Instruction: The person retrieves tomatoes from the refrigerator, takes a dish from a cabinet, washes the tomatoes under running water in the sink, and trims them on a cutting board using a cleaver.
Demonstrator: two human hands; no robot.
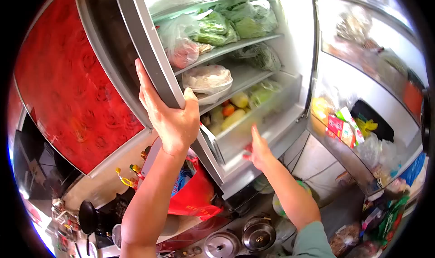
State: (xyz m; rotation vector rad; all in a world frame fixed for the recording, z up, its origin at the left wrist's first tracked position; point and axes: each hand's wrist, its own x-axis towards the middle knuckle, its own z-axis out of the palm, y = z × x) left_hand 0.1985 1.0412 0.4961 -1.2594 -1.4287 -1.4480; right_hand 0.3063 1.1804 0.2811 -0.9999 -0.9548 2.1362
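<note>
My left hand [174, 119] lies against the front edge of the refrigerator's side wall [156, 45], fingers stretched along the outside and thumb apart on the front. My right hand [260, 151], slightly blurred, is in front of the clear crisper drawer [240, 133], with its fingers apart and nothing visible in them. Whether its fingertips touch the drawer I cannot tell. Inside the drawer are yellowish produce [233, 119], an orange item [228, 110] and a bag of pale green vegetables [265, 92]. A bagged round item [207, 83] sits on the shelf above.
Bagged greens [249, 20] fill the upper shelf. The open refrigerator door [362, 81], at right, holds bags and packets. Below are a red bag [195, 190], lidded pots [258, 233] and several bags on the floor [346, 240]. A red patterned panel [77, 81] stands at left.
</note>
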